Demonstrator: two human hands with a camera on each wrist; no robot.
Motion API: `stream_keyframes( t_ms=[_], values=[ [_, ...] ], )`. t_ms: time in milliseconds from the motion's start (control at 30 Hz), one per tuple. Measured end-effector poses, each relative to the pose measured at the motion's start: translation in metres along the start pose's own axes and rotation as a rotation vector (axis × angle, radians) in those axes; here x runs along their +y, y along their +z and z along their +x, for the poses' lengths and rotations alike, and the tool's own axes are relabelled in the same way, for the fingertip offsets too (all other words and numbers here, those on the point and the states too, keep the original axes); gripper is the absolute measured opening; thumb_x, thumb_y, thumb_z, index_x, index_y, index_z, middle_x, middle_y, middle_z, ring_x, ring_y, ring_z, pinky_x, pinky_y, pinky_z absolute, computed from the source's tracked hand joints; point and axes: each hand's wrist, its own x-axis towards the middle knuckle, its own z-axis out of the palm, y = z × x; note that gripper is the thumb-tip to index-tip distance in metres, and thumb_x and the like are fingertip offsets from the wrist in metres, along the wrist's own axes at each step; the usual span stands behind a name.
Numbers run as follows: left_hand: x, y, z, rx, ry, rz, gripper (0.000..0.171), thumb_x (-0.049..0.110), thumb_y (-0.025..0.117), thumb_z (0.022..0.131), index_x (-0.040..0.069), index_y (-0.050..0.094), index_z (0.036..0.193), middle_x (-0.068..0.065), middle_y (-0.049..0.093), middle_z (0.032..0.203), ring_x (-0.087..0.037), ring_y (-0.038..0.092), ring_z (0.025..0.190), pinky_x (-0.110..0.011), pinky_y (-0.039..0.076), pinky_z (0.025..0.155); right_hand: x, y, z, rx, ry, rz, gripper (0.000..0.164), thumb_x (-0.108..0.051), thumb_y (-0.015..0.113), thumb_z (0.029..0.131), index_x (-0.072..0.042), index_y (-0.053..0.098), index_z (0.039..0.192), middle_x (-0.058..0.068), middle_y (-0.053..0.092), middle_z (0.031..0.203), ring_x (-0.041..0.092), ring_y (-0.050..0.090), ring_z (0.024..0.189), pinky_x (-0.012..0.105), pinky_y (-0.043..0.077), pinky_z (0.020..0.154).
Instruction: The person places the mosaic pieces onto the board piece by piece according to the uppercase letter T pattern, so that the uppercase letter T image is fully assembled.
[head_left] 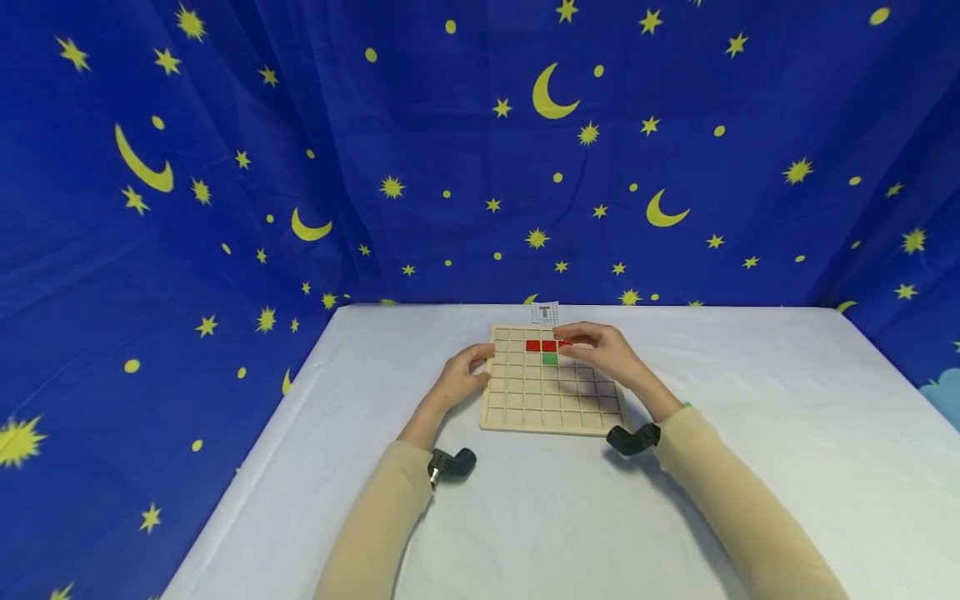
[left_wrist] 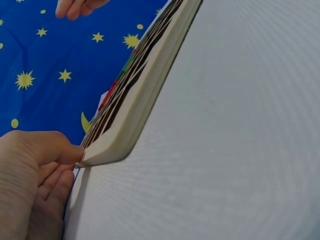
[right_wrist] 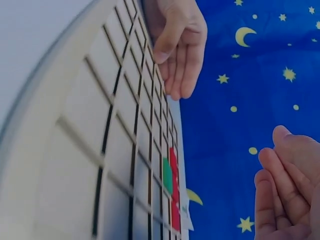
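Observation:
A square wooden grid board [head_left: 525, 398] lies on the white table. Red tiles [head_left: 532, 346] sit side by side in a row near its far edge, the rightmost partly covered by the right hand. A green tile [head_left: 550, 359] lies below the middle red one. My left hand [head_left: 456, 379] touches the board's left edge with thumb and fingertips, its fingers fairly straight in the right wrist view. My right hand [head_left: 603, 352] hovers over the board's upper right, close to the rightmost red tile. Between its thumb and fingers no piece shows.
Behind the board lies a small white card [head_left: 545, 312] printed with a grid and a coloured T shape. A blue curtain [head_left: 450, 150] with yellow stars and moons borders the table [head_left: 300, 467]. Black camera mounts [head_left: 633, 439] stick out from both wrists.

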Motion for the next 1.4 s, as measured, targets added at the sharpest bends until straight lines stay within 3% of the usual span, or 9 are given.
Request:
stream_keyframes(
  t_ms=[133, 300, 733, 1033, 1400],
  values=[
    [0.001, 0.001, -0.001, 0.001, 0.015, -0.006, 0.050, -0.013, 0.058, 0.083, -0.008, 0.047, 0.132, -0.021, 0.053, 0.129, -0.031, 0.047, 0.123, -0.027, 0.039, 0.106, 0.007, -0.015, -0.014, 0.003, -0.011, -0.012, 0.037, -0.019, 0.067, 0.089, -0.006, 0.062, 0.123, 0.010, 0.060, 0.124, 0.030, 0.053, 0.115, 0.036, 0.050, 0.095],
    [-0.003, 0.002, 0.002, 0.006, 0.005, 0.024, 0.051, -0.011, 0.059, 0.083, -0.005, 0.048, 0.132, -0.018, 0.054, 0.129, -0.028, 0.048, 0.123, -0.024, 0.039, 0.105, 0.010, -0.038, -0.038, 0.018, -0.017, -0.027, 0.040, -0.020, 0.066, 0.089, -0.002, 0.061, 0.124, 0.013, 0.056, 0.129, 0.028, 0.052, 0.118, 0.024, 0.049, 0.095],
    [-0.003, -0.001, 0.002, -0.001, 0.012, 0.038, 0.052, -0.011, 0.058, 0.083, -0.005, 0.047, 0.133, -0.018, 0.053, 0.130, -0.028, 0.046, 0.124, -0.025, 0.038, 0.106, 0.025, -0.094, -0.112, 0.145, 0.086, -0.128, 0.044, -0.023, 0.064, 0.091, -0.001, 0.056, 0.129, 0.012, 0.058, 0.127, 0.013, 0.057, 0.110, 0.012, 0.049, 0.085],
    [-0.006, 0.003, 0.002, -0.006, 0.016, 0.019, 0.051, -0.011, 0.058, 0.084, -0.006, 0.047, 0.133, -0.018, 0.053, 0.130, -0.028, 0.046, 0.124, -0.024, 0.038, 0.106, 0.040, -0.106, -0.144, 0.166, 0.104, -0.151, 0.041, -0.020, 0.063, 0.092, 0.003, 0.057, 0.125, 0.004, 0.062, 0.122, 0.010, 0.058, 0.107, 0.008, 0.046, 0.085],
    [-0.007, 0.002, 0.002, 0.006, 0.004, 0.025, 0.051, -0.010, 0.059, 0.084, -0.004, 0.048, 0.133, -0.017, 0.054, 0.129, -0.028, 0.047, 0.124, -0.026, 0.038, 0.106, 0.071, -0.108, -0.159, 0.132, 0.047, -0.152, 0.038, -0.013, 0.062, 0.092, 0.005, 0.056, 0.125, -0.001, 0.062, 0.120, -0.001, 0.056, 0.107, 0.008, 0.046, 0.086]
  ],
)
